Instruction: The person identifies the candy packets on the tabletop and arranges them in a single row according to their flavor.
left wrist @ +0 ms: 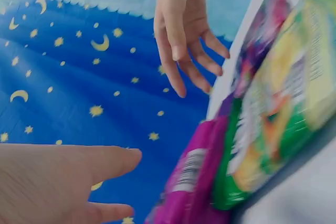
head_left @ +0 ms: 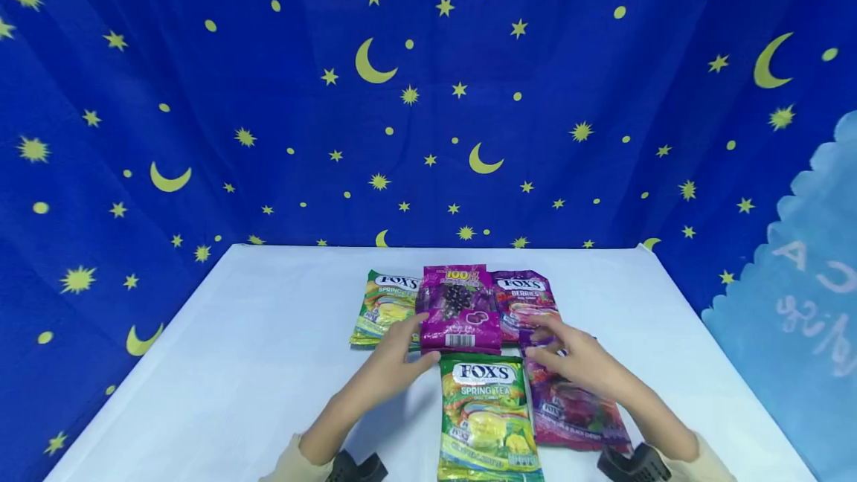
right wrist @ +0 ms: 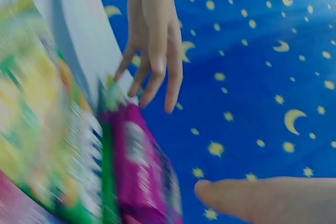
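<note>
On the white table, five candy bags are laid out, and the magenta grape bag atop the back row is flanked by the left hand and right hand, fingers relaxed, nothing yet gripped.

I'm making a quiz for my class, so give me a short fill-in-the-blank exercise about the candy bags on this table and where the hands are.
1. The purple grape bag lies in the back row between a green bag and a ____ berries bag.
2. The nearest green bag carries the words Spring ____.
3. The left hand and right hand both have ____ fingers and grip nothing.
4. The blue cloth behind the table shows yellow stars and ____.

Missing words: red; Tea; straight; moons
</note>
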`<state>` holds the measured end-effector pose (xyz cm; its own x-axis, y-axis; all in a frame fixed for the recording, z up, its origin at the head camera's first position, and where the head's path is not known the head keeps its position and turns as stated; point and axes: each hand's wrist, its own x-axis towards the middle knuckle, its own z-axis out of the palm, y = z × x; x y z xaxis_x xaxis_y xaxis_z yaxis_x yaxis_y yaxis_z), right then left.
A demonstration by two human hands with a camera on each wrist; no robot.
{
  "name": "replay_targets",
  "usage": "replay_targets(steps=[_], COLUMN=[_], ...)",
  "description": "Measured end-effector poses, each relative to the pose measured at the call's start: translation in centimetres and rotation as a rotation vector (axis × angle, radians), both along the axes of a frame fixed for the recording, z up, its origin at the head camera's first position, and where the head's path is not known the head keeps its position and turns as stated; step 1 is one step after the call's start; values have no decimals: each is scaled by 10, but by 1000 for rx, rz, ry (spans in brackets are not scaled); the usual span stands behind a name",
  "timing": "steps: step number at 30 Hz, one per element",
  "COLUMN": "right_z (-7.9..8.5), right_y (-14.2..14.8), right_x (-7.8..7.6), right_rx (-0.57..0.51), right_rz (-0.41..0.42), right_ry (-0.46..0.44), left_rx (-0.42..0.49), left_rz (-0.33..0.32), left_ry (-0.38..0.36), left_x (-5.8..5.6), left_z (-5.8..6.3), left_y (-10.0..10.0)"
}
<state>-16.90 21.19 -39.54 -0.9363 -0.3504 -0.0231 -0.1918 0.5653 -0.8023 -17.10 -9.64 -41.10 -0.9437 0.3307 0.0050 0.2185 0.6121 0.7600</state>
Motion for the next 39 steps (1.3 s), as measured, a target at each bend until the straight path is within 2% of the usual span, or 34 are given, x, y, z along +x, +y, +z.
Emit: replay_targets(steps=[4,8,11,13,17,19,22,30,34,39], right_z=[-6,-10,-11,-13,-18,-22,-28,-41,-43,-45], right_y=[-3,-10,-15,-19,-24,-26,-26,-30,-32,-29], right_x=[20,33,39,43,45,44,43,48,51,51], right_rx=[-122,-178,-154,-85,62,67,13,-204,-303,-358], right_rz=[54,87,83,70,48,44,29,-84,-98,-85], right_ry=[-209,-310,-314,-284,-199,-184,-195,-361,-396,-443], left_rx=[7,53,100,137,236,285,349,459,485,477], left_rz=[-48,-67,-93,-106,-103,-94,-87,-38,-37,-30], left_ry=[-99,-159,-188,-219,-330,-364,-390,-448,-462,-458], left_x=[14,22,25,27,28,29,31,35,37,40], left_z=[-8,-17,-23,-26,-31,-34,-39,-49,-51,-49], left_y=[-1,-1,1,3,12,17,23,24,23,21])
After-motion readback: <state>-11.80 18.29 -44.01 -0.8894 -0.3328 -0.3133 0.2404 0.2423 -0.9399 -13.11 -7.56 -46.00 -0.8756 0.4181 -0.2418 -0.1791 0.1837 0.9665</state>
